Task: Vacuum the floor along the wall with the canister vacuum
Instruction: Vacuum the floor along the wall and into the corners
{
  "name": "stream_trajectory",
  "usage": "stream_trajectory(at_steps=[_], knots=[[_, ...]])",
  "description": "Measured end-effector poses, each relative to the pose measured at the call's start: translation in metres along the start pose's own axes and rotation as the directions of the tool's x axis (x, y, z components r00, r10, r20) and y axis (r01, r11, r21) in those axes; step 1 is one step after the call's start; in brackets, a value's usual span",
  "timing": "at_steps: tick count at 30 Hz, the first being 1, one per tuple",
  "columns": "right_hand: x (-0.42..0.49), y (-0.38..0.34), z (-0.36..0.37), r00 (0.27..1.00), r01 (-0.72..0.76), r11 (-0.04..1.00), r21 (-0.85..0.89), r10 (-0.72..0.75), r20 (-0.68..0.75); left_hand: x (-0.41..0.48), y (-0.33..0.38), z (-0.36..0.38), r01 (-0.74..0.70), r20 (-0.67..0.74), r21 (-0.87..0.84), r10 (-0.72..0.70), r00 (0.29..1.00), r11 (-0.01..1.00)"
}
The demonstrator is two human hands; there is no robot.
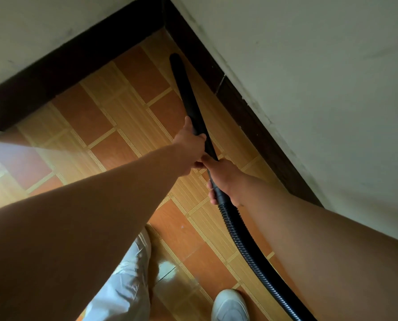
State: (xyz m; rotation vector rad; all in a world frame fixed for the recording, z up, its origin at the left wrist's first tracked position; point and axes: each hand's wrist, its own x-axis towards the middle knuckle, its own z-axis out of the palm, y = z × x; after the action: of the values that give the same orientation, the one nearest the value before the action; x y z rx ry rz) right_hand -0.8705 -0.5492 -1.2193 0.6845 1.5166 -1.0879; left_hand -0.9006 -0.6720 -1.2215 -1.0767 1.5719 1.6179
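A black vacuum wand runs from my hands up toward the corner, its tip resting on the tiled floor close to the dark skirting board of the right wall. My left hand grips the wand partway along. Just behind it, my right hand grips the wand's end where the ribbed black hose joins. The hose trails back past my right arm to the bottom edge. The canister itself is out of view.
Two pale walls meet in a corner at the top, each with a dark skirting. My light trouser leg and white shoe stand at the bottom. Orange and tan tiles stretch to the left.
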Motion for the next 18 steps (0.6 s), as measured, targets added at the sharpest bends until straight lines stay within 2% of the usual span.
stream_trajectory(at_steps=[12, 16, 18], knots=[[0.007, -0.043, 0.009, 1.000, -0.022, 1.000, -0.019, 0.022, 0.014, 0.019, 0.029, -0.024, -0.023, 0.004, -0.004, 0.023, 1.000, 1.000], [0.010, -0.048, 0.013, 0.999, -0.029, 0.999, -0.025, 0.030, 0.036, 0.018, 0.032, -0.030, -0.085, 0.000, 0.086, 0.085, 0.996, 0.993], [0.010, -0.048, 0.016, 0.999, -0.035, 0.999, -0.023, 0.036, 0.038, 0.013, 0.032, -0.033, -0.060, -0.010, 0.057, 0.061, 0.998, 0.997]])
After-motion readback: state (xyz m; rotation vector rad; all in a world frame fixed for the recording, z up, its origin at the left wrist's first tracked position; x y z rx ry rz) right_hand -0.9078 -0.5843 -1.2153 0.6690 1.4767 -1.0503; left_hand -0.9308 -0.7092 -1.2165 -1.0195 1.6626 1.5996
